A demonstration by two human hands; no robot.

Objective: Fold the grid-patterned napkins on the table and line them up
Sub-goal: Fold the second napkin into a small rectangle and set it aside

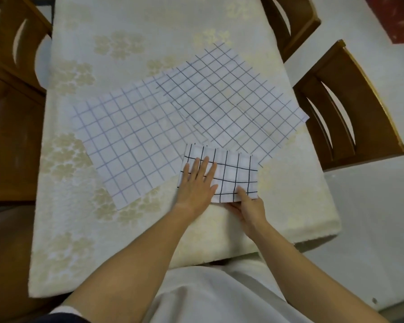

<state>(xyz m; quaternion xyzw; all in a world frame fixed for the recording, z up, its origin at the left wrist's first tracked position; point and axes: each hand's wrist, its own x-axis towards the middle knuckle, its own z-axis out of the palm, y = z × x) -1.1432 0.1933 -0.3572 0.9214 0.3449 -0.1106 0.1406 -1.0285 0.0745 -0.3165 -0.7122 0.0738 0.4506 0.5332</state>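
A folded white napkin with a black grid (233,173) lies near the table's front edge. My left hand (197,185) presses flat on its left part, fingers straight. My right hand (248,206) pinches the napkin's near edge, thumb on top and fingers underneath. Behind it lie two unfolded grid napkins: a large one (131,143) spread flat to the left, and another (229,99) turned at an angle to the right, overlapping the first.
The table wears a cream cloth with pale flower prints (117,43). Wooden chairs stand at the left (7,43), far right (292,22) and right (350,108). The table's right edge runs close to the angled napkin.
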